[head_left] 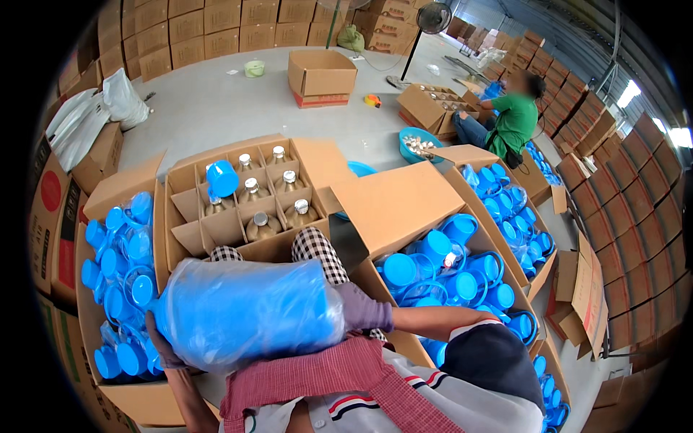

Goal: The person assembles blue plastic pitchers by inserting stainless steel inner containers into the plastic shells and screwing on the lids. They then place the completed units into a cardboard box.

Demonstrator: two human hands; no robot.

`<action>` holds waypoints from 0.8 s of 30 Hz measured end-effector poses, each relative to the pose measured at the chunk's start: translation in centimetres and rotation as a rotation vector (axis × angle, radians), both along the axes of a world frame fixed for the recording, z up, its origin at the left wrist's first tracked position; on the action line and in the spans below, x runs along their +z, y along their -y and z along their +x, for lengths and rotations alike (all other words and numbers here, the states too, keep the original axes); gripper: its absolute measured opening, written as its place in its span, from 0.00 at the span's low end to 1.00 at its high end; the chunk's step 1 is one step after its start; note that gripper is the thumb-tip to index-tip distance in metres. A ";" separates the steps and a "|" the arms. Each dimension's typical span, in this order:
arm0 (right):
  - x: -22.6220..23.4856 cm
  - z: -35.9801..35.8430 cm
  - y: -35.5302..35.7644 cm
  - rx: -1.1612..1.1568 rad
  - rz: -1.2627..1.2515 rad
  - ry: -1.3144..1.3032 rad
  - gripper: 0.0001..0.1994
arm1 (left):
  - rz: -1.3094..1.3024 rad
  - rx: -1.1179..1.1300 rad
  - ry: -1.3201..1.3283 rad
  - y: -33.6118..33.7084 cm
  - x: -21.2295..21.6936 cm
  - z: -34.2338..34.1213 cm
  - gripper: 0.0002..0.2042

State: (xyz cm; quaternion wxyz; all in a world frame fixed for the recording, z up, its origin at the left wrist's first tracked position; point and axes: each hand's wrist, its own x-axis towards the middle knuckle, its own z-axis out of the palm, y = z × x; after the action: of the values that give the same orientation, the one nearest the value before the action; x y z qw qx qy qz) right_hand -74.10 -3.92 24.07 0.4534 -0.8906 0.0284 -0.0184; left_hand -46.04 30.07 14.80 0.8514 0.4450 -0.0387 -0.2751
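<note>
Across my lap lies a large blue thermos flask in a clear plastic bag, lying on its side. My right hand, in a purple-grey glove, holds its right end, the fingertips partly hidden by the plastic. Also gloved, my left hand grips the left end from below. Just beyond my knees stands an open divided carton with several gold-coloured bottles with pale caps in its compartments. A blue-topped flask stands in one left-hand compartment.
Cartons full of blue flasks stand at my left and right. A person in green sits far right beside another divided carton and a blue basin. An open carton stands ahead; stacked cartons line the back.
</note>
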 end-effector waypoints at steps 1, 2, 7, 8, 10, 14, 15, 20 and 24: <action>-4.1 -0.7 0.2 -0.083 0.364 -0.026 0.16 | 0.021 0.044 0.085 0.2 -0.4 0.1 0.33; -9.7 -1.5 0.8 -0.183 0.722 -0.047 0.14 | 0.045 -0.018 0.184 0.8 -0.3 0.2 0.33; -4.3 -0.8 0.1 -0.095 -0.014 -0.237 0.18 | 0.108 0.037 0.225 -1.1 1.0 -0.7 0.31; -1.8 -0.6 0.6 -0.034 -0.274 -0.272 0.19 | 0.100 0.049 0.229 -0.7 0.9 -0.8 0.32; -3.5 -1.6 1.6 -0.063 -0.408 0.149 0.21 | 0.075 0.073 0.221 0.5 0.1 -0.9 0.32; -1.3 -0.3 1.4 0.037 -0.189 0.276 0.17 | 0.073 0.045 0.045 -0.5 -1.8 1.6 0.32; -1.8 0.0 1.5 0.075 -0.267 0.264 0.17 | 0.069 0.041 0.023 -1.1 -2.3 2.0 0.32; -6.4 0.1 3.2 0.043 0.104 0.064 0.19 | -0.038 0.041 -0.107 -1.4 -3.4 1.6 0.30; -11.9 -2.6 3.2 0.138 -0.057 -0.004 0.22 | 0.152 0.070 0.106 -2.2 0.6 0.0 0.34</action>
State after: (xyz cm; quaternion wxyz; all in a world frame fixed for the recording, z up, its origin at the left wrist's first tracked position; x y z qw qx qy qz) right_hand -76.66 -7.15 12.21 0.4279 -0.9031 -0.0327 0.0140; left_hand -46.07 32.25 15.41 0.8210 0.5233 -0.0473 -0.2235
